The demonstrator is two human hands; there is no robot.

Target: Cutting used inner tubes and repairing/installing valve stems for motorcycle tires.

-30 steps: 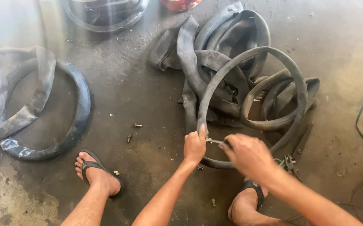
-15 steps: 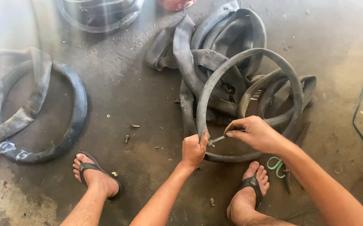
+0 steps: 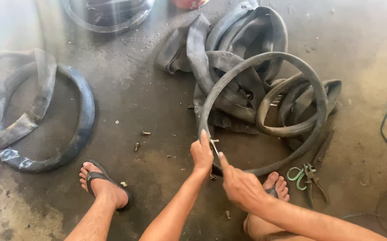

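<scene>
My left hand point(image 3: 201, 156) grips inner tube point(image 3: 265, 111) upright on floor point(image 3: 158, 111); right hand point(image 3: 240, 185) pinches small metal tool point(image 3: 214, 145) at its valve. Valve work midway, I judge; pliers point(image 3: 309, 176) untouched nearby.

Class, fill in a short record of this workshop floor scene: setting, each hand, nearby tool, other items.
Setting: stained concrete floor
Left hand: grips the black inner tube at its metal valve stem
Right hand: beside the valve stem, forefinger pointing at it
Nearby tool: green-handled scissors by the right foot
Other items: pile of tubes, tyre, loose bolts
</scene>
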